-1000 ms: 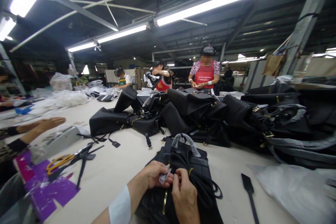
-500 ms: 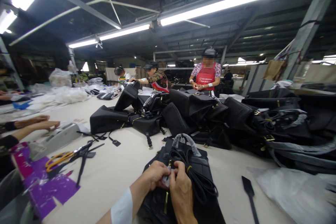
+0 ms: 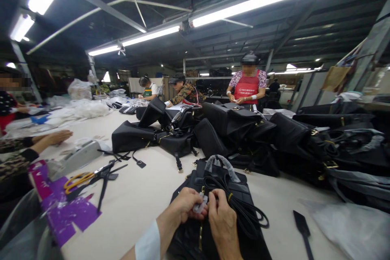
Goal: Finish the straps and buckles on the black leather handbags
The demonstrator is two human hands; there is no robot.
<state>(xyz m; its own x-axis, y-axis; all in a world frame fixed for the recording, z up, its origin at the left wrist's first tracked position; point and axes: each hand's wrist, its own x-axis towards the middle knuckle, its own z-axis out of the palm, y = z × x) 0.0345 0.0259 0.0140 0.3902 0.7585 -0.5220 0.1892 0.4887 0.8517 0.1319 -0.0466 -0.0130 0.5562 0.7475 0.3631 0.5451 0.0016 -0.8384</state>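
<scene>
A black leather bag [image 3: 185,239] lies in front of me, with brass zips and a top handle [image 3: 224,163] wrapped in clear film. Over the zip, my left hand [image 3: 186,206] pinches a small piece of clear plastic wrap [image 3: 200,204]. Close beside it, my right hand [image 3: 224,221] has its thumb and fingertips together at the wrap's right edge; what they grip, if anything, is hidden. A coiled black strap [image 3: 243,207], tied with a yellow band, rests on the bag to the right of my hands.
Black bags [image 3: 228,126] are heaped across the table behind mine. Yellow-handled scissors [image 3: 79,180] and black straps lie left, near purple film [image 3: 68,211]. At right are a black tag strap [image 3: 301,225] and clear plastic bags [image 3: 350,227]. Co-workers stand around the table; one's hands [image 3: 57,137] reach in from the left.
My view has turned slightly left. The right fingertips have drawn a little away from the left hand, and more of the plastic wrap shows between them.
</scene>
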